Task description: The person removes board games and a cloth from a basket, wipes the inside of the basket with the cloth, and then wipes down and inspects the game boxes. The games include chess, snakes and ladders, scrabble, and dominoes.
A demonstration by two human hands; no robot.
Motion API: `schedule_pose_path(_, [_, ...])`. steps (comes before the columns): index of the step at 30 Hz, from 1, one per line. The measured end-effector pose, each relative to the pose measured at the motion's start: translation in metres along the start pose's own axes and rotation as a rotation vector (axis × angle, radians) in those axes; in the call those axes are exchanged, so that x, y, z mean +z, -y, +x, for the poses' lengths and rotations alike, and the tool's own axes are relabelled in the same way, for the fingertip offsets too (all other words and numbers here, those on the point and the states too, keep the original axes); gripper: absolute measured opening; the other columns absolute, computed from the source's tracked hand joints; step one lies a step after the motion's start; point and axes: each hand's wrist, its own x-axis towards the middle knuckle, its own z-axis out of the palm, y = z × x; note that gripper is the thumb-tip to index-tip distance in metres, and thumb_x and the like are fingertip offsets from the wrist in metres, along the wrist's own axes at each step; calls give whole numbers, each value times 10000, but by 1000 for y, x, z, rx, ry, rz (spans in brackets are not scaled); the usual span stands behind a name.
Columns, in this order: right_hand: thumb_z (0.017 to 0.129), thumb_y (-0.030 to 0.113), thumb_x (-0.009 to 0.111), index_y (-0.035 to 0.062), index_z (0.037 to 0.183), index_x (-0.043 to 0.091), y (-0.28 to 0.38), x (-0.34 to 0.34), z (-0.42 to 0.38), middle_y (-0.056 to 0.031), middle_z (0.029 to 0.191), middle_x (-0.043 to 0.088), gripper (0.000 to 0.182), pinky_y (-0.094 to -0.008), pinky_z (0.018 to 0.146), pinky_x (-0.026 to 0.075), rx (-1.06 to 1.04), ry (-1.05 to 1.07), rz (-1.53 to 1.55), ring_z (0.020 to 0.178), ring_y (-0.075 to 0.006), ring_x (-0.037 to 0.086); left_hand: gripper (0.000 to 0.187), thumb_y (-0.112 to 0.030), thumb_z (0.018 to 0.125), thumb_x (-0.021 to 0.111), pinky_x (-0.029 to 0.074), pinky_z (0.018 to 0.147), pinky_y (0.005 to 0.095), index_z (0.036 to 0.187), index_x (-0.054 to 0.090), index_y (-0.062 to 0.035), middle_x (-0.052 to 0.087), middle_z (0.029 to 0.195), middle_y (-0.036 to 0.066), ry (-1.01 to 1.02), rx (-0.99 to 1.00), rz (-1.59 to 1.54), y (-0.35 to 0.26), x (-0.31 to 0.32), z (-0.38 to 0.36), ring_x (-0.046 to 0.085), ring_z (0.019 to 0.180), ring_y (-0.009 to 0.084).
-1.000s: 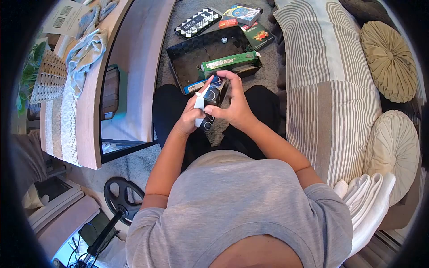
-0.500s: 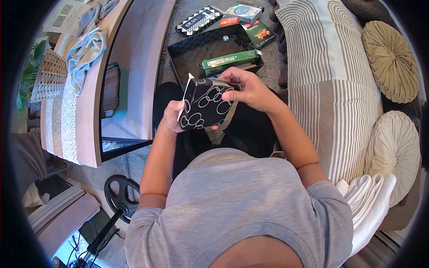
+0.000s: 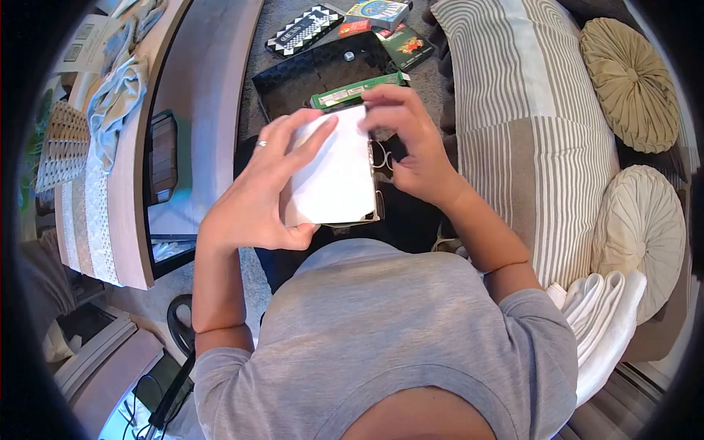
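Observation:
A black ring-patterned flat item with a white face (image 3: 334,172) is held over my lap. The white side is turned up, and black trim with pale rings shows along its right edge. My left hand (image 3: 257,183) spans it from the left, with the thumb at the bottom edge and fingers reaching over the top. At its upper right corner, my right hand (image 3: 411,139) has curved fingers with the thumb apart; the fingertips are slightly blurred. Just beyond the hands stands a black woven basket (image 3: 293,82) with a long green box (image 3: 356,92) in it.
Behind the basket lie a chess box (image 3: 304,31), a blue and white box (image 3: 380,11), a small red box (image 3: 355,28) and a dark green box (image 3: 405,48). A wooden table (image 3: 136,183) stands left, a striped cushioned seat (image 3: 506,169) right.
The item has turned from its black ringed side to its white side. My left hand has moved over its face, and my right hand has shifted to its upper right corner.

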Motion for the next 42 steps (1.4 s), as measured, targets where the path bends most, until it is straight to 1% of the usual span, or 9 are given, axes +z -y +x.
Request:
schedule_pose_path(2, [779,-78,563,64,1243,486,-10,5,-7,-83,1103,524,491,-253,787,492,218,-99,365,976,-151,536,1028,-348,473,663,254,1062,486,1421,364,-86,308,1392,220,-51,-1,75,1,2,-1,287,1269,429])
schedule_pose_path(6, [826,14,646,30,1278,456,-5,-7,-12,-51,1073,575,490,-219,783,450,663,-35,904,915,-71,542,1031,-294,457,713,262,1056,490,1414,381,-98,296,1403,213,-140,-43,199,-1,9,1,290,1260,424])
schedule_pose_path(11, [813,40,684,2,1192,481,1,1,-16,-57,973,602,432,-206,778,450,629,-80,639,848,-74,559,1068,-315,495,775,258,1069,485,1437,330,-84,249,1442,217,-185,-2,328,7,20,4,270,1297,425])
schedule_pose_path(14, [817,57,691,11,1122,482,-5,2,-14,-59,922,610,373,-210,738,460,604,-236,733,829,-72,573,1234,-342,624,840,307,1061,450,1476,10,-14,255,1435,263,-685,-5,-220,16,48,7,249,1355,359])
schedule_pose_path(17, [824,70,691,7,1085,505,-7,6,-16,-50,927,609,327,-218,743,461,608,-254,796,825,-76,573,1145,-195,727,782,338,1043,411,1474,-72,-39,304,1426,239,-737,-243,-871,9,64,3,352,1305,318])
schedule_pose_path(21, [823,56,685,17,1024,532,-24,11,-23,-31,952,597,256,-221,793,454,705,-134,779,853,-82,561,963,-61,829,661,338,1043,374,1489,-40,-78,351,1425,180,-645,-312,-975,13,78,-3,405,1275,256])
schedule_pose_path(23, [832,105,696,12,965,581,-33,17,-26,-3,879,595,198,-215,727,453,534,-228,423,779,-60,545,923,-34,845,631,328,1047,358,1491,-27,-78,329,1441,181,-658,-296,-943,12,81,-2,395,1282,246])
schedule_pose_path(29, [834,103,693,13,963,592,-38,18,-31,4,847,593,187,-213,706,451,661,-251,645,763,-61,540,773,-42,893,562,299,1056,328,1489,71,-40,300,1462,177,-644,-247,-916,21,78,-3,376,1294,212])
schedule_pose_path(42, [837,81,681,7,1051,553,-37,28,-26,-78,999,589,260,-232,763,464,626,-286,674,876,-101,546,558,-74,914,556,421,934,277,1421,331,-9,551,1248,121,-746,-256,-808,20,75,-3,543,1074,137])
